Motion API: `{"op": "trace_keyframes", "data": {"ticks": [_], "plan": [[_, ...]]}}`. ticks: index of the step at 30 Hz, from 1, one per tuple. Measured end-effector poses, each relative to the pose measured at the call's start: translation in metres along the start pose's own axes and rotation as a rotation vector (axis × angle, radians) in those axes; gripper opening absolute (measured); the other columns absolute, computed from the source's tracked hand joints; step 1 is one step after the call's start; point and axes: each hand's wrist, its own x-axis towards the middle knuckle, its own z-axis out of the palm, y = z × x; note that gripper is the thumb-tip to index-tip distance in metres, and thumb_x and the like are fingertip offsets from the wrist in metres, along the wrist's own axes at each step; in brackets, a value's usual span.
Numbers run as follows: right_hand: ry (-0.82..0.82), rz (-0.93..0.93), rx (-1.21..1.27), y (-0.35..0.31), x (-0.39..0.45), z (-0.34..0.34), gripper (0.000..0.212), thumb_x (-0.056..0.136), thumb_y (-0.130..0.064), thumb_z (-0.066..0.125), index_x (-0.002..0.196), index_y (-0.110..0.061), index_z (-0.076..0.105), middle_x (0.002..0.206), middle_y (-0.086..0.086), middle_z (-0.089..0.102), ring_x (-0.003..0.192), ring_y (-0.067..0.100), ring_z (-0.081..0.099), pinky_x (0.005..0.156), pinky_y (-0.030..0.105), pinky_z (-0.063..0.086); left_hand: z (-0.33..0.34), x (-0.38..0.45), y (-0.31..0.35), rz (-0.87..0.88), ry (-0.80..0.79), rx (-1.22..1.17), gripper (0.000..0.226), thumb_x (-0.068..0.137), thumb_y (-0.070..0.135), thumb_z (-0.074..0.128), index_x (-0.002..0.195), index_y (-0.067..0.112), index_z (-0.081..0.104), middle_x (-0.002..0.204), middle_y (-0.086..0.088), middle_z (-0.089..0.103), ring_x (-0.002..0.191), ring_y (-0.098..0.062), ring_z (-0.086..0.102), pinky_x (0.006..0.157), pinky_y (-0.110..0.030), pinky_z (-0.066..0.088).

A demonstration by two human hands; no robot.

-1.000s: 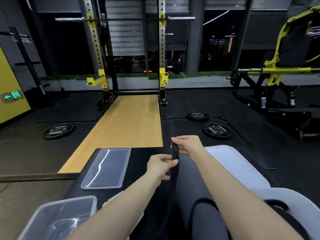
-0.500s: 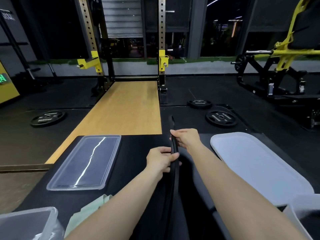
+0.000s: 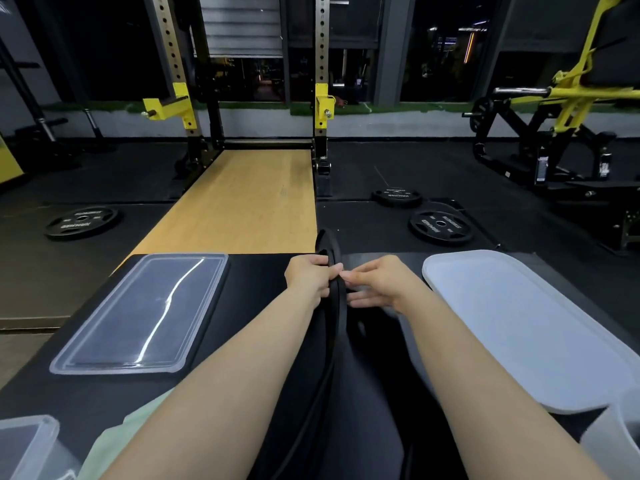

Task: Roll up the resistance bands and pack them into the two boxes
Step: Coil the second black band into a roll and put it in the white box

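A black resistance band (image 3: 337, 306) stands on edge between my hands over the black bench pad (image 3: 256, 289), its looped end poking up past my fingers. My left hand (image 3: 308, 280) grips the band from the left. My right hand (image 3: 375, 285) pinches it from the right with thumb and fingertips. The band trails down toward my lap. A clear box (image 3: 24, 445) shows at the bottom left corner and a white box (image 3: 613, 441) at the bottom right. A light green band (image 3: 114, 441) lies beside the clear box.
A clear lid (image 3: 138, 317) lies flat on the pad at left and a white lid (image 3: 519, 323) at right. Beyond the pad are a wooden platform (image 3: 242, 202), a squat rack (image 3: 322, 98) and weight plates (image 3: 440, 223) on the dark floor.
The view has tilted down. My left hand has moved up level with my right, and the band's looped end now sticks up beyond both hands.
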Motion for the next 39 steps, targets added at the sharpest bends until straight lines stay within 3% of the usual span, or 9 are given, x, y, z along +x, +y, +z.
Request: {"op": "trace_keyframes", "data": {"ticks": [5, 9, 11, 15, 19, 24, 30, 34, 39], "plan": [[0.037, -0.031, 0.075, 0.005, -0.002, -0.001, 0.044, 0.079, -0.002, 0.073, 0.117, 0.007, 0.053, 0.086, 0.013, 0.065, 0.065, 0.021, 0.067, 0.052, 0.024, 0.057, 0.003, 0.011, -0.004, 0.009, 0.016, -0.120, 0.037, 0.077, 0.007, 0.075, 0.110, 0.006, 0.060, 0.101, -0.015, 0.069, 0.091, -0.030, 0.069, 0.084, -0.045, 0.056], [-0.088, 0.027, 0.064, 0.015, -0.001, 0.003, 0.020, 0.081, -0.006, 0.072, 0.097, 0.003, 0.065, 0.082, 0.014, 0.070, 0.063, 0.019, 0.071, 0.054, 0.023, 0.056, 0.001, 0.017, -0.001, 0.031, 0.020, -0.225, 0.022, 0.082, 0.000, 0.068, 0.098, 0.007, 0.056, 0.101, -0.017, 0.067, 0.068, -0.025, 0.070, 0.083, -0.046, 0.056], [-0.139, 0.043, 0.118, 0.018, -0.001, 0.003, 0.010, 0.084, -0.007, 0.069, 0.091, 0.000, 0.067, 0.082, 0.014, 0.072, 0.067, 0.021, 0.072, 0.057, 0.025, 0.057, 0.001, 0.020, -0.002, 0.036, 0.033, -0.231, 0.018, 0.084, 0.000, 0.066, 0.089, 0.012, 0.053, 0.102, -0.016, 0.067, 0.067, -0.025, 0.069, 0.083, -0.046, 0.056], [-0.219, 0.056, 0.227, 0.016, -0.003, 0.005, 0.008, 0.089, -0.008, 0.062, 0.094, -0.001, 0.064, 0.093, 0.016, 0.070, 0.074, 0.027, 0.072, 0.060, 0.033, 0.059, 0.004, 0.024, -0.005, 0.048, 0.073, -0.204, 0.018, 0.086, 0.005, 0.064, 0.083, 0.016, 0.051, 0.100, -0.010, 0.066, 0.076, -0.029, 0.070, 0.081, -0.045, 0.057], [-0.241, 0.052, 0.258, 0.015, -0.002, 0.008, 0.021, 0.089, -0.004, 0.061, 0.110, -0.003, 0.057, 0.110, 0.016, 0.065, 0.075, 0.029, 0.072, 0.058, 0.035, 0.059, 0.007, 0.028, -0.007, 0.112, 0.101, -0.070, 0.019, 0.087, 0.012, 0.065, 0.099, 0.015, 0.052, 0.090, 0.000, 0.061, 0.095, -0.029, 0.067, 0.091, -0.043, 0.053], [-0.187, 0.005, 0.139, 0.015, 0.000, 0.010, 0.011, 0.089, 0.000, 0.060, 0.100, -0.004, 0.060, 0.089, 0.016, 0.069, 0.066, 0.026, 0.072, 0.056, 0.033, 0.059, 0.002, 0.030, -0.001, 0.073, 0.074, -0.096, 0.024, 0.086, 0.008, 0.066, 0.105, 0.010, 0.051, 0.107, -0.010, 0.063, 0.092, -0.031, 0.068, 0.084, -0.046, 0.056], [-0.099, -0.063, 0.145, 0.020, 0.001, 0.011, 0.013, 0.089, 0.003, 0.059, 0.084, -0.009, 0.057, 0.080, 0.012, 0.067, 0.064, 0.025, 0.071, 0.053, 0.031, 0.057, -0.009, 0.006, 0.007, 0.061, -0.097, -0.026, 0.043, 0.093, 0.009, 0.056, 0.133, -0.002, 0.044, 0.103, -0.012, 0.065, 0.087, -0.019, 0.064, 0.081, -0.030, 0.052], [-0.067, -0.083, 0.203, 0.016, 0.001, 0.013, 0.012, 0.088, 0.002, 0.061, 0.087, -0.009, 0.057, 0.084, 0.011, 0.068, 0.066, 0.023, 0.071, 0.054, 0.031, 0.057, -0.032, -0.021, 0.008, 0.034, -0.182, 0.095, 0.034, 0.093, 0.012, 0.057, 0.123, -0.002, 0.053, 0.111, -0.015, 0.065, 0.089, -0.019, 0.066, 0.072, -0.025, 0.058], [-0.029, -0.075, 0.289, 0.005, 0.001, 0.016, 0.027, 0.086, 0.006, 0.062, 0.109, -0.003, 0.052, 0.081, 0.017, 0.068, 0.059, 0.022, 0.070, 0.051, 0.029, 0.056, -0.057, -0.059, 0.003, -0.114, -0.453, 0.267, 0.027, 0.095, 0.020, 0.053, 0.115, 0.003, 0.059, 0.108, -0.016, 0.067, 0.088, -0.022, 0.069, 0.071, -0.026, 0.059]]}}
